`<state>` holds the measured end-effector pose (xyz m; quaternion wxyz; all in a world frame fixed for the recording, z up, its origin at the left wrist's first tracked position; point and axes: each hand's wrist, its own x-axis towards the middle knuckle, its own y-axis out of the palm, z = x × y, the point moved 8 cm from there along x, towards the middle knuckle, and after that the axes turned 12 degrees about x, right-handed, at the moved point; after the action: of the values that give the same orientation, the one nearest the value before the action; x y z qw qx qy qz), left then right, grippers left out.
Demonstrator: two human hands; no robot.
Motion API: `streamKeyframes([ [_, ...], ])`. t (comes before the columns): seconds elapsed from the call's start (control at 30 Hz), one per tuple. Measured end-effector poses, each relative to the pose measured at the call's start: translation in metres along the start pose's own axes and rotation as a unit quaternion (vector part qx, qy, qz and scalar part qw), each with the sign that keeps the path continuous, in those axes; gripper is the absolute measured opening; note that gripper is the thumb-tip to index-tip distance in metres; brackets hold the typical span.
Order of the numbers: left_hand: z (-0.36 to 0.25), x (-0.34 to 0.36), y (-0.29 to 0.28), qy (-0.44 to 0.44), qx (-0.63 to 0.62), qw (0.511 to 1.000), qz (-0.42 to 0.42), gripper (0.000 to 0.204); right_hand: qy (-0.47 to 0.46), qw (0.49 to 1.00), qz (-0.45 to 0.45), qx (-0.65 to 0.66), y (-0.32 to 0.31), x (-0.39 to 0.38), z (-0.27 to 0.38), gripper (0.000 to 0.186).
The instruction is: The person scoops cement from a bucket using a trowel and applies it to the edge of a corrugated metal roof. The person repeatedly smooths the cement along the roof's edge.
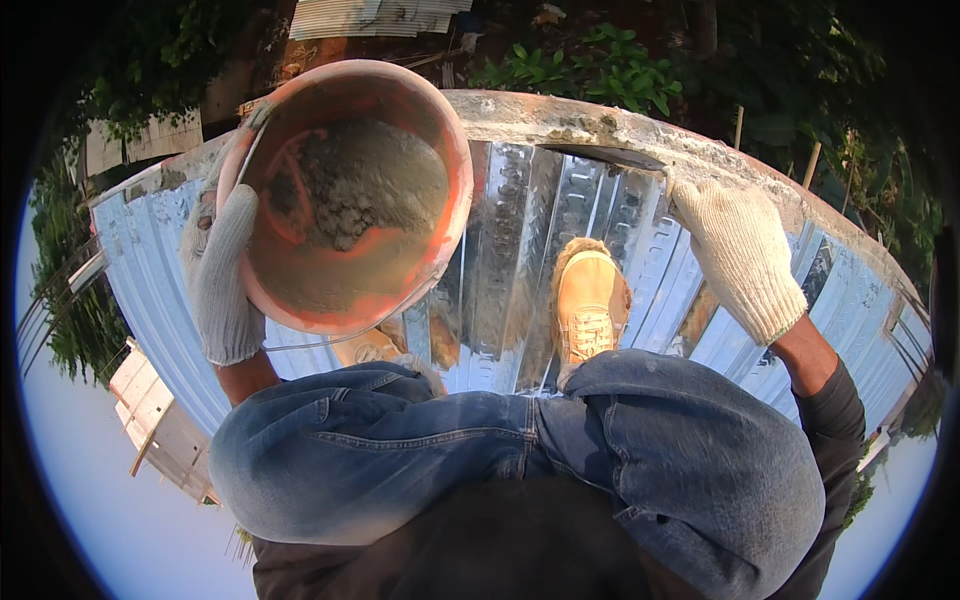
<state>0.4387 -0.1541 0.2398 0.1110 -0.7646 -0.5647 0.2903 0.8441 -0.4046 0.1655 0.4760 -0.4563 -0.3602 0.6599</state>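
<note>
My left hand (228,280), in a pale knitted glove, is closed on the side of an orange bucket (458,190) that is tilted so its mouth faces me. Wet grey mortar (385,185) lies inside it and smears its inner wall. Also gloved, my right hand (738,250) is closed around the handle end of a trowel, the handle itself hidden by the fingers. The trowel's dark blade (605,155) lies flat along the inner edge of a rough concrete ledge (540,115), above the metal sheet.
Corrugated metal roofing (650,270) spreads under my feet, wet-looking in the middle. My tan shoe (590,300) stands on it, the other partly behind the bucket. Beyond the ledge are green plants (610,70) and a lower metal sheet (375,18). Thin sticks (811,165) rise past the ledge at right.
</note>
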Motion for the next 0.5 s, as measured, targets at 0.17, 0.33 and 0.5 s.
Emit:
streamKeyframes([
  [0.17, 0.006, 0.002, -0.006, -0.029, -0.001, 0.999, -0.022, 0.073, 0.084, 0.996, 0.004, -0.019, -0.029, -0.008, -0.027, 0.047],
  [0.33, 0.01, 0.004, -0.016, -0.056, 0.048, 0.996, -0.052, 0.075, 0.132, 0.991, 0.035, 0.007, -0.021, 0.012, -0.039, 0.039],
  [0.5, 0.021, 0.005, -0.025, -0.068, 0.045, 0.993, -0.089, 0.085, 0.15, 0.984, 0.084, 0.04, -0.006, 0.03, -0.042, 0.029],
])
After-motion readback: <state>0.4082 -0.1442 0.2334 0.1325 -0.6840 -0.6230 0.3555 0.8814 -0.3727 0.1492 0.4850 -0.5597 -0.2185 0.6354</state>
